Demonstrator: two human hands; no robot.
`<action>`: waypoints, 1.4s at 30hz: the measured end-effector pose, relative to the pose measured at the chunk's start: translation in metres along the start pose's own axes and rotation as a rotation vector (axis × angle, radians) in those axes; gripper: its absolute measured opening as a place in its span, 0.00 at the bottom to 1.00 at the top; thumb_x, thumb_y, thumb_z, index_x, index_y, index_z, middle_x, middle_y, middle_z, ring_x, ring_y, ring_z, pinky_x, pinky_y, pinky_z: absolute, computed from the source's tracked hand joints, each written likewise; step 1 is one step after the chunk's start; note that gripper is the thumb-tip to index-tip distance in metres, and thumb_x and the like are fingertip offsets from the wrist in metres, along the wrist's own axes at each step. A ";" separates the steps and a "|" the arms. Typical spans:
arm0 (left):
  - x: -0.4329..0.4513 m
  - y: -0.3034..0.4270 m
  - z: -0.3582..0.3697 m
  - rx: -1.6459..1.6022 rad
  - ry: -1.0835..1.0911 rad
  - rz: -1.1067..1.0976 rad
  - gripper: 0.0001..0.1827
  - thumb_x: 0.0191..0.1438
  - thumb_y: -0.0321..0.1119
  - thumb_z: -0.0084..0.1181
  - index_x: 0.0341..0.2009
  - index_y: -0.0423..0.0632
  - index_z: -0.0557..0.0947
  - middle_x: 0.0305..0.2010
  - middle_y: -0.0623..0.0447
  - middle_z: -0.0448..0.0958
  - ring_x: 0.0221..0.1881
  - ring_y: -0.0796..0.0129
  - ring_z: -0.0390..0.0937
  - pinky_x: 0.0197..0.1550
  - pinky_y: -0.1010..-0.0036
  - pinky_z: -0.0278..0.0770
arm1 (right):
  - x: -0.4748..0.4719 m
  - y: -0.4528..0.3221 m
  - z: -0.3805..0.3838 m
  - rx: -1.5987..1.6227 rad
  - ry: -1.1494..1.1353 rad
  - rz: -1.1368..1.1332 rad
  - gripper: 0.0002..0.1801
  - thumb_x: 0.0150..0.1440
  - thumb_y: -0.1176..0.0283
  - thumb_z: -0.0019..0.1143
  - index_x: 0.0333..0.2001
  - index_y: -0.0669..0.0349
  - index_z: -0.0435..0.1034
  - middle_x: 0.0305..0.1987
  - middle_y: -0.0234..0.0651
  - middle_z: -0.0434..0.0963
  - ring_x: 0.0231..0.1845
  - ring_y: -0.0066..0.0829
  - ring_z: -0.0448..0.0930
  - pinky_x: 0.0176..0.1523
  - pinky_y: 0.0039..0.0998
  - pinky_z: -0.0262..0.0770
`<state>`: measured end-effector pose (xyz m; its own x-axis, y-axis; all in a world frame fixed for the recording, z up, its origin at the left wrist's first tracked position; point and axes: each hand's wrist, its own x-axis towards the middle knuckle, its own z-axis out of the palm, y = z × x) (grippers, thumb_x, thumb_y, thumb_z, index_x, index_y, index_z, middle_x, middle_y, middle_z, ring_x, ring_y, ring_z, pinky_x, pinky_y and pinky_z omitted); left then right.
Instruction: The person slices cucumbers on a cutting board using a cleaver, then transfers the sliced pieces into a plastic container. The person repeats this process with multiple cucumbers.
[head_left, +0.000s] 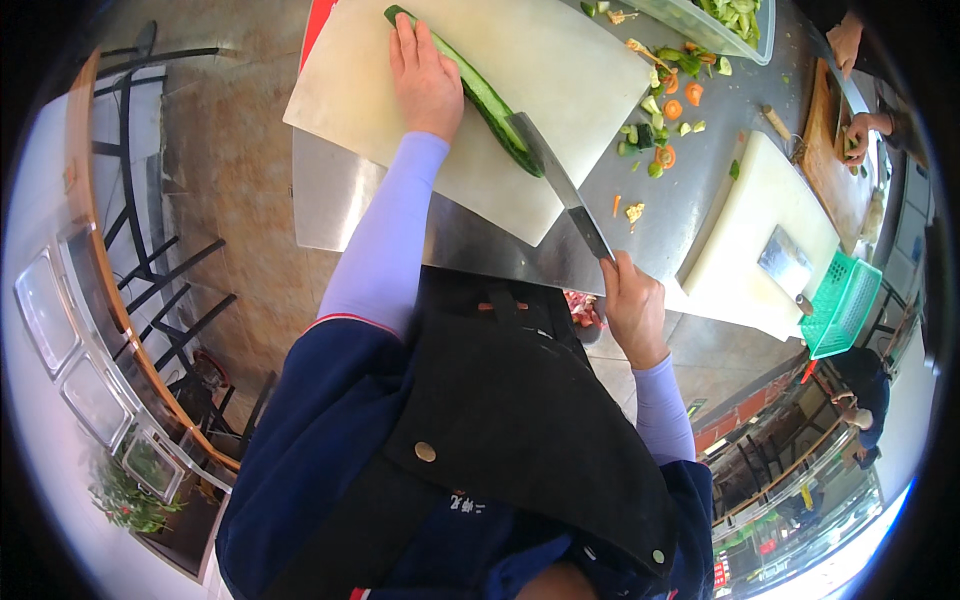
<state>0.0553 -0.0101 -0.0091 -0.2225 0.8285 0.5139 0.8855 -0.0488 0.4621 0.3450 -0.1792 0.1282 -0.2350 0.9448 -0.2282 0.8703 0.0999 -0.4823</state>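
Note:
A long cucumber (486, 96) lies slantwise on a white cutting board (547, 52), its pale cut face showing along its length. My left hand (426, 86) rests flat on the board, its fingertips holding the cucumber near the far end. In my right hand (636, 307) is the handle of a kitchen knife (553, 171). The blade's front end meets the cucumber near its closer end; whether it has gone into the flesh I cannot tell. Beyond the board's right edge, carrot slices (673, 110) and green vegetable scraps (645, 135) are scattered on the metal table (600, 195).
A clear plastic tub (763, 37) of cut greens stands at the far right. Nearer lie a second white board (739, 225), a cleaver (784, 259) and a green plastic basket (840, 307). Another person's hands (856, 139) work with a knife at a wooden board (817, 165).

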 end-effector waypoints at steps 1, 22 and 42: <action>0.000 -0.001 0.001 -0.011 0.006 -0.007 0.25 0.57 0.23 0.46 0.60 0.33 0.69 0.70 0.36 0.59 0.68 0.41 0.58 0.67 0.56 0.62 | 0.005 -0.002 0.001 -0.014 -0.006 -0.009 0.06 0.60 0.69 0.56 0.36 0.57 0.70 0.23 0.41 0.76 0.21 0.47 0.77 0.23 0.41 0.71; -0.003 -0.003 -0.004 0.013 -0.116 -0.058 0.33 0.52 0.24 0.46 0.65 0.32 0.61 0.71 0.33 0.54 0.70 0.38 0.53 0.72 0.57 0.53 | 0.014 -0.029 0.040 -0.055 0.090 0.011 0.05 0.61 0.70 0.55 0.38 0.57 0.68 0.26 0.40 0.76 0.23 0.46 0.78 0.23 0.41 0.71; -0.001 -0.005 -0.002 0.013 -0.115 -0.071 0.33 0.51 0.23 0.47 0.64 0.32 0.63 0.70 0.33 0.57 0.68 0.39 0.57 0.70 0.57 0.57 | 0.020 -0.044 0.046 0.039 0.079 0.039 0.05 0.63 0.73 0.51 0.40 0.63 0.68 0.23 0.46 0.76 0.22 0.49 0.77 0.25 0.42 0.69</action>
<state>0.0502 -0.0119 -0.0107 -0.2369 0.8883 0.3934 0.8745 0.0186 0.4846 0.2823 -0.1793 0.1063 -0.1650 0.9696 -0.1807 0.8601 0.0518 -0.5074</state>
